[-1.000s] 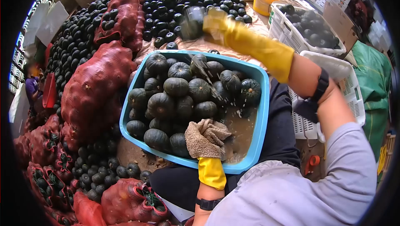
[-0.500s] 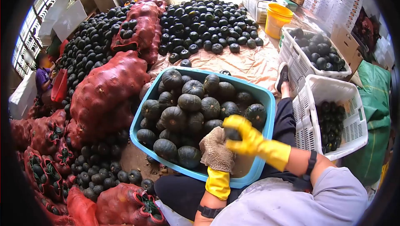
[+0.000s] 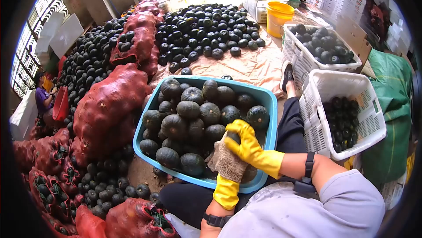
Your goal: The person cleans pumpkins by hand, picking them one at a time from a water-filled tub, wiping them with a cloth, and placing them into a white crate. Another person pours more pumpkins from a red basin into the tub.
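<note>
A blue tub (image 3: 145, 106) full of dark green squashes (image 3: 189, 109) and muddy water rests in front of my lap. My left hand (image 3: 225, 189), in a yellow glove, holds a brown cloth (image 3: 227, 163) over the tub's near edge. My right hand (image 3: 244, 144), also gloved in yellow, grips a small squash (image 3: 233, 136) and presses it against the cloth. Most of that squash is hidden by the glove and cloth.
Two white crates (image 3: 357, 80) (image 3: 291, 47) holding squashes stand at my right, with a yellow bucket (image 3: 278, 16) beyond. Red mesh sacks (image 3: 110, 102) and loose squash piles (image 3: 206, 27) fill the left and far floor. Another person (image 3: 41, 98) sits at far left.
My right hand, stretched out over the far pile with a squash a second ago, came back to the tub and now holds a squash against the cloth. The left hand stayed put.
</note>
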